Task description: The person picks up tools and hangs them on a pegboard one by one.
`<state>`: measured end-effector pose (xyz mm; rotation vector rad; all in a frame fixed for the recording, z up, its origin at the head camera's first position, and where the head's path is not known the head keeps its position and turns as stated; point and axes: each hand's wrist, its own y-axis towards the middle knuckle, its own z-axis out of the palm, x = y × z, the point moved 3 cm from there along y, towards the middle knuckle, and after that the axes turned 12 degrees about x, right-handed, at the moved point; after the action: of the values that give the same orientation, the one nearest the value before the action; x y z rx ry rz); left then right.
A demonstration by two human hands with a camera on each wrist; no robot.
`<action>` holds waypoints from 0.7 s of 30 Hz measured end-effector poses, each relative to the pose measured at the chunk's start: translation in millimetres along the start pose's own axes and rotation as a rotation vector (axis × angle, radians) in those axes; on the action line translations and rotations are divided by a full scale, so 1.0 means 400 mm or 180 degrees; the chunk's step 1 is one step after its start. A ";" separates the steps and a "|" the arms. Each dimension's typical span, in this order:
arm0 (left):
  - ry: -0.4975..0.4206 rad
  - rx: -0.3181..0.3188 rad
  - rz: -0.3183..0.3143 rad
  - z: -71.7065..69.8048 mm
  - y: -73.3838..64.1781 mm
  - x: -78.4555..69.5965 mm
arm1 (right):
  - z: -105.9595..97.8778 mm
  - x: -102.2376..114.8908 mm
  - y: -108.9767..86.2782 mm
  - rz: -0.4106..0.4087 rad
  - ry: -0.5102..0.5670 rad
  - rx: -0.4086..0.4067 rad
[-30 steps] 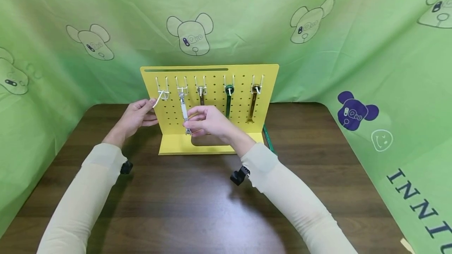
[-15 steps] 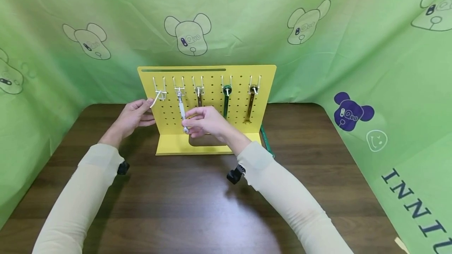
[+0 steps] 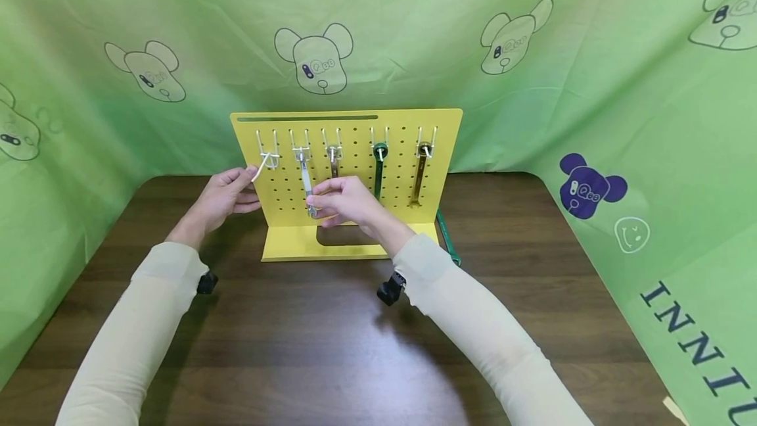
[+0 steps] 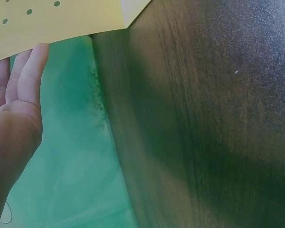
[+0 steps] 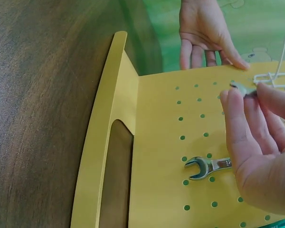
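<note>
A yellow pegboard (image 3: pixel 355 209) with white hooks stands upright on the table. My left hand (image 3: pixel 223 197) holds its left edge, thumb in front and fingers behind; in the left wrist view, the fingers (image 4: pixel 31 78) reach the board's edge. My right hand (image 3: pixel 349 201) pinches a silver combination wrench (image 3: pixel 306 183) near its lower end. The wrench's upper end overlaps the second hook (image 3: pixel 300 143) from the left. In the right wrist view, only the tip of this wrench (image 5: pixel 244 89) shows between thumb and fingers.
The leftmost hook (image 3: pixel 267 158) carries no tool. Other wrenches hang to the right: a silver one (image 3: pixel 334 162), a green one (image 3: pixel 379 169) and a bronze-coloured one (image 3: pixel 420 179). A green tool (image 3: pixel 447 238) lies by the board's right side. Green printed cloth (image 3: pixel 414 51) surrounds the table (image 3: pixel 307 327).
The right hand has shifted the wrench slightly upward, its upper end now at the second hook. The left hand keeps its hold on the board. The head view has shifted a little.
</note>
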<state>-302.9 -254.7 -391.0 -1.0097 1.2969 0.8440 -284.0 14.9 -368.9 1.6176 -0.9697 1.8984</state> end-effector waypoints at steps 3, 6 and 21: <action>0.0019 0.0001 0.0004 0.002 0.000 -0.003 | -0.002 0.003 0.006 -0.0045 0.0010 -0.0112; 0.0025 0.0003 0.0002 0.003 0.000 -0.006 | -0.003 0.000 0.013 -0.0084 -0.0021 -0.0221; 0.0026 -0.0013 -0.0037 0.007 -0.004 -0.005 | -0.018 -0.053 -0.015 0.0178 -0.0154 -0.0092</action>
<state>-300.6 -252.7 -389.0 -1.0241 1.2954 0.8347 -279.8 26.2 -388.8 1.6426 -1.0679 1.8808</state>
